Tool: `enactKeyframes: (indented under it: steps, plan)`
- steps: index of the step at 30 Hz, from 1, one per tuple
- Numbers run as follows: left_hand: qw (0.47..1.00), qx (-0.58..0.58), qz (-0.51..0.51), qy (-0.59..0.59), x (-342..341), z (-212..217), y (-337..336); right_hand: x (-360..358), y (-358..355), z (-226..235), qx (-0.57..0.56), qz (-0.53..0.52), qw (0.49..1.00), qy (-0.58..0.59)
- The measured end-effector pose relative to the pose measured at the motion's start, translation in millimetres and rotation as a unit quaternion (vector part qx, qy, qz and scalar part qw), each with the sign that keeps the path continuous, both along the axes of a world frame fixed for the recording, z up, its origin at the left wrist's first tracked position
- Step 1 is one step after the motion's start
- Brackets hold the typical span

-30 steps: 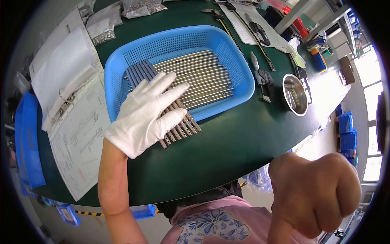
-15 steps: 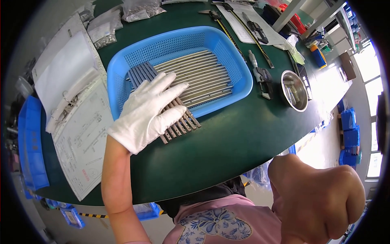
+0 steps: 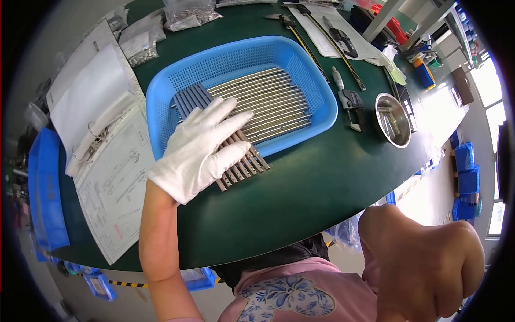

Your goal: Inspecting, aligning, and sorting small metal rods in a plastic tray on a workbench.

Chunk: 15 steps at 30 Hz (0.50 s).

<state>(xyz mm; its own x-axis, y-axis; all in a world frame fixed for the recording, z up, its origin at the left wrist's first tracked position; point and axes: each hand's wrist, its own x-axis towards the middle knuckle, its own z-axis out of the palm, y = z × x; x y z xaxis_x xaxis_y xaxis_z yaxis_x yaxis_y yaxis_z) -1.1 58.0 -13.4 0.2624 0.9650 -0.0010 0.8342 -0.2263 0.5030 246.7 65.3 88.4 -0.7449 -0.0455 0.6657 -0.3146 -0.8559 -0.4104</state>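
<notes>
My left hand [image 3: 204,147], in a white glove, lies flat with its fingers apart over a row of dark grey metal rods [image 3: 194,101]. These rods rest side by side across the near left rim of a blue perforated basket [image 3: 300,137]; their drilled ends stick out over the table. Inside the basket, to the right of the glove, several thin shiny rods [image 3: 268,102] lie in a spread layer. Bare and close to the camera at lower right, my right hand [image 3: 424,263] is closed in a fist. Its fingertips are hidden, so anything inside it cannot be seen.
A ring binder with drawings [image 3: 115,182] lies open at left, beside a blue bin [image 3: 48,188]. Right of the basket are a digital micrometer [image 3: 350,102] and a metal bowl [image 3: 394,121] of small parts. Calipers [image 3: 343,56] and bagged parts [image 3: 140,45] lie at the back.
The whole view has shifted slightly, so everything appears a little farther right. My hands and the rods look the same relative to each other.
</notes>
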Motion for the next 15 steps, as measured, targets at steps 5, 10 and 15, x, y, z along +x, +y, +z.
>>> enactKeyframes:
  steps: [5, 10, 15]
  plan:
    - [1.000, 0.007, 0.008, 0.009, -5.7, 0.3, -8.0, 8.9, -1.2, -13.3, -0.025, -0.059, 0.997, 0.049]
    - [0.999, 0.025, -0.023, 0.021, 8.4, -1.7, 7.7, 1.3, 32.5, -32.1, 0.035, -0.197, 0.966, 0.163]
    - [0.995, 0.087, 0.001, 0.042, 1.9, -11.2, 6.5, -15.6, 55.6, -82.1, -0.002, -0.368, 0.922, -0.123]
